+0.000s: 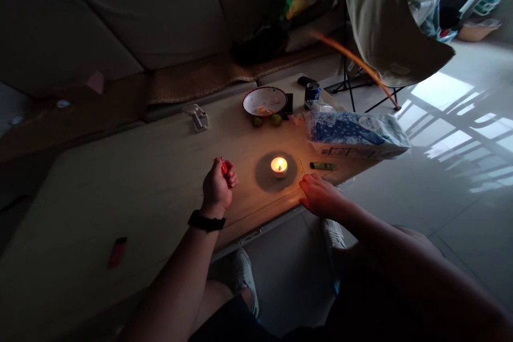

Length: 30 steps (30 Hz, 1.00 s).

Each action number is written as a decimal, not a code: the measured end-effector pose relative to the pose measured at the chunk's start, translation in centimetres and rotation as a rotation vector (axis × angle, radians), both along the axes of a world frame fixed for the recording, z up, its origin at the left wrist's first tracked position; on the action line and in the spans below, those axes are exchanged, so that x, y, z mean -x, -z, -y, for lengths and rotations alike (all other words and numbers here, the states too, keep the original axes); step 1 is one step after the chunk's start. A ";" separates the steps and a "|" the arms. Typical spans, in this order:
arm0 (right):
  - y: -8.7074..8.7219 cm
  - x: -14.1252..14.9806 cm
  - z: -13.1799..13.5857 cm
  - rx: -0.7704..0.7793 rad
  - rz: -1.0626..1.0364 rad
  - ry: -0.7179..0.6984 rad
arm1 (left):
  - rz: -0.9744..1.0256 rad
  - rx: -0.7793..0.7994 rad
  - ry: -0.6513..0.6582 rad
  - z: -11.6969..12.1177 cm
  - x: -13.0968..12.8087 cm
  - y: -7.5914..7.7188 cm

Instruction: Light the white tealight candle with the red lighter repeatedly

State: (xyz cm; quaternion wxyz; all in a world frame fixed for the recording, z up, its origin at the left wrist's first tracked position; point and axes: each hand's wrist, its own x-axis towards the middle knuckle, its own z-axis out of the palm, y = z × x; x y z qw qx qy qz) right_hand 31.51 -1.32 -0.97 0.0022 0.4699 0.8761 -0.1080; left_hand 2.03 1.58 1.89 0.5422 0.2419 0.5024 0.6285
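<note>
A small lit candle [279,166] burns on the low table [152,171], between my two hands. My left hand [217,187] is closed round a small red lighter [224,166], held just left of the candle. A dark band sits on that wrist. My right hand [319,196] rests on the table's near edge, right of the candle, fingers curled and close together; whether it holds anything is hidden. A green lighter [323,166] and a thin stick [301,165] lie beyond that hand.
A bowl [264,101] with two green fruits [265,121], a can [312,92] and a blue-white plastic pack [355,133] sit at the table's far end. A red object [117,252] lies near left. A sofa [120,21] stands behind, a folding chair [385,21] at right.
</note>
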 end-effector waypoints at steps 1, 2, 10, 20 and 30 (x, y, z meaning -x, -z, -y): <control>0.0 0.0 0.0 0.000 0.001 -0.001 | 0.006 0.002 0.005 0.0 -0.1 -0.1; 0.0 0.0 0.0 -0.001 0.003 0.000 | 0.011 0.002 0.010 0.0 -0.2 -0.1; 0.3 -0.2 0.0 -0.006 -0.010 -0.009 | 0.010 0.011 0.013 0.0 -0.5 0.0; 0.5 -0.2 -0.1 -0.007 -0.033 -0.011 | -0.026 -0.005 0.036 -0.2 -0.4 0.6; -0.1 0.0 0.1 0.026 -0.043 0.002 | -0.070 -0.015 0.059 -0.1 -0.5 1.1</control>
